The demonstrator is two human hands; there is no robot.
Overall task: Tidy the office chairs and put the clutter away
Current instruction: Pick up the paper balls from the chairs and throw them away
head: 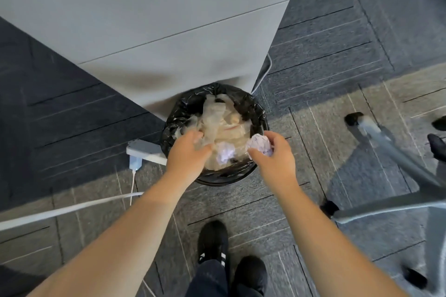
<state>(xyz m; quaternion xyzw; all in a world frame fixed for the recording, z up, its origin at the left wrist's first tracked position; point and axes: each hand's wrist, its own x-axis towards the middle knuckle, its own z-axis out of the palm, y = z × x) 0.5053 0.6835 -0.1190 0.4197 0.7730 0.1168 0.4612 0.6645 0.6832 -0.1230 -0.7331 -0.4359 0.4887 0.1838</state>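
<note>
- A round bin lined with a black plastic bag (259,113) stands on the carpet against the corner of a grey drawer cabinet (154,38); it is already heaped with pale plastic wrap and one crumpled white paper ball (225,155).
- The right hand (275,152) pinches a second crumpled white paper wad (259,146) just over the bin's right rim.
- The left hand (189,152) hovers over the bin's left side, fingers loosely curled, grasping nothing that I can make out.
- The wad looks very light, soft and crushable: a fingertip pinch anywhere suffices, and it should drop straight when let go.
- Room: the cabinet overhangs the bin's far rim; a white power strip (144,149) with its cable lies just left of the bin, and a grey chair base (395,159) stands to its right. The near side is open.
</note>
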